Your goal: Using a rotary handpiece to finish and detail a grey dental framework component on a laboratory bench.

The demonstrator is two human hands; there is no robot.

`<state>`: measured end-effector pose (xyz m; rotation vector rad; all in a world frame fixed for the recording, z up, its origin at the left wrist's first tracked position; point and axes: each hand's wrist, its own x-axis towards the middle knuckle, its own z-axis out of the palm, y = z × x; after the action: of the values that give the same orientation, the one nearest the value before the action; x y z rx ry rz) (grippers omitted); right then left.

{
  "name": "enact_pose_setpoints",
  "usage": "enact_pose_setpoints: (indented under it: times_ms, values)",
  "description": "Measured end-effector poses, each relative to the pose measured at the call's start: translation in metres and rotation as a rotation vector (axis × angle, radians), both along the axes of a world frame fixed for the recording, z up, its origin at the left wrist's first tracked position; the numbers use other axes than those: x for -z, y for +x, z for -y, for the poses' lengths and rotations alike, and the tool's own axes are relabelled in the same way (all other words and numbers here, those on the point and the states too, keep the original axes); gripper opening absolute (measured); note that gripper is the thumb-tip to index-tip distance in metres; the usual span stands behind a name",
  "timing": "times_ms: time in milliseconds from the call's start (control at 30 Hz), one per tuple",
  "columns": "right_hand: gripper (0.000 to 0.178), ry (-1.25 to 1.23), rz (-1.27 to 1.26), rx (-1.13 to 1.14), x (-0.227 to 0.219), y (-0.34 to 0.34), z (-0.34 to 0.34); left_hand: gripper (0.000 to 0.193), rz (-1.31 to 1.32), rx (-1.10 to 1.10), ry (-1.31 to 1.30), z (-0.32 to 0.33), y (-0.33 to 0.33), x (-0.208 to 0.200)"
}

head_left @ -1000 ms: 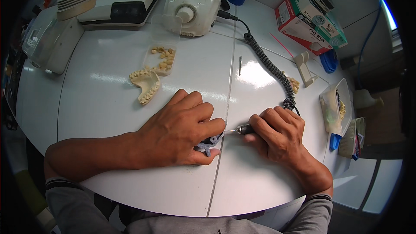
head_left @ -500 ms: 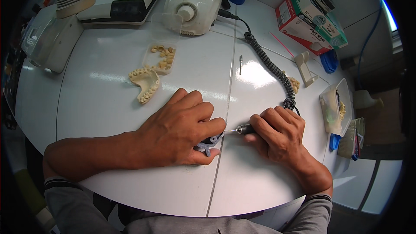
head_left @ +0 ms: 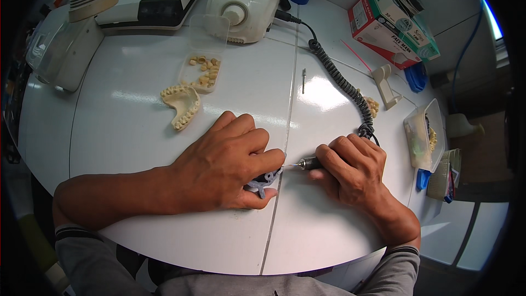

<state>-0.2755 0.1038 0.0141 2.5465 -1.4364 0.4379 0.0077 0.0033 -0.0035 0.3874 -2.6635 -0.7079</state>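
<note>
You work near the front edge of the white table (head_left: 137, 225), with bare tabletop open between your hands and the 2 dental casts (head_left: 183, 104) beyond. Compared with half a second ago, your hands sit where they were. Your left hand (head_left: 224, 167) is closed over the small grey dental piece (head_left: 262, 182), pinning it under thumb and fingers. Your right hand (head_left: 353, 170) is wrapped tight around the rotary handpiece (head_left: 308, 163), whose thin bit touches that piece beside your left fingertips.
</note>
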Motion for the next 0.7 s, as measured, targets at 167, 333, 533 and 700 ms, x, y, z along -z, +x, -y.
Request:
enact_pose_setpoints:
  times_ms: [167, 333, 533, 700]
  values:
    - [0.036, 0.003, 0.0, 0.006, -0.0006, 0.0002, -0.0003, 0.043, -0.011, 0.007, 0.0, 0.0008, -0.0011, 0.0012]
    - [0.036, 0.001, -0.001, 0.002, 0.0003, -0.0005, 0.0006, 0.042, -0.007, 0.01, 0.006, 0.0015, -0.0013, 0.0011]
    - [0.036, 0.006, -0.002, 0.005, 0.0001, -0.0004, -0.0002, 0.042, -0.006, 0.009, 0.012, 0.0016, -0.0016, 0.0012]
    - [0.036, 0.003, -0.001, 0.02, 0.0003, 0.0007, -0.0007, 0.043, -0.01, 0.008, 0.002, 0.0011, -0.0011, 0.0002]
